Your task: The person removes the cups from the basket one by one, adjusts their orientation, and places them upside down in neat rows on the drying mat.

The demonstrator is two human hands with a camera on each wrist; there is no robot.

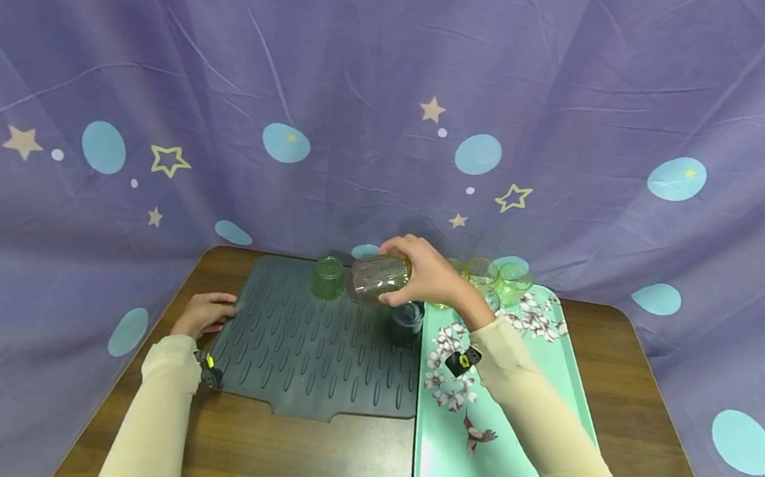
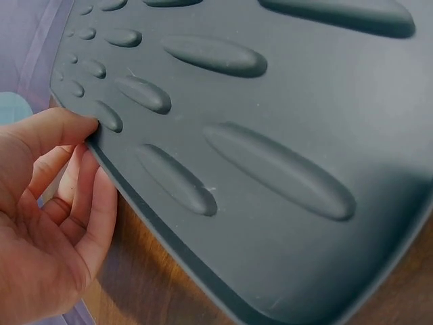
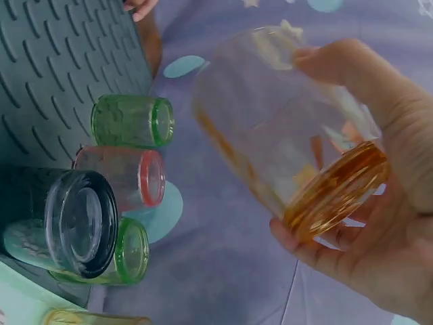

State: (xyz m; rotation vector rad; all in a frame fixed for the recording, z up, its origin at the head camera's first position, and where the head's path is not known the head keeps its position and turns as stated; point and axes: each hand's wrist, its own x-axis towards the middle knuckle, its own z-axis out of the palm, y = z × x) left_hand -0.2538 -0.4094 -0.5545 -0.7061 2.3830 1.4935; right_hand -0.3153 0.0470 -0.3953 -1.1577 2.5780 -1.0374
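Observation:
My right hand (image 1: 431, 275) grips a clear drinking glass (image 3: 270, 122) with an amber base, tilted on its side above the back of the dark ribbed drying mat (image 1: 313, 363). In the right wrist view its base lies against my palm and fingers, and its mouth points away. Upside down on the mat stand a green glass (image 1: 328, 279), a pink glass (image 3: 115, 175), a dark blue glass (image 3: 84, 220) and a second green glass (image 3: 133, 250), partly hidden. At the mat's left edge my left hand (image 2: 51, 203) pinches the rim, thumb on top and fingers curled below.
Right of the mat lies a mint-green flowered tray (image 1: 501, 445). Several yellow and green glasses (image 1: 513, 285) stand at its back, partly behind my right hand. Under both is a wooden table (image 1: 248, 450); a purple patterned curtain (image 1: 373, 59) hangs close behind it.

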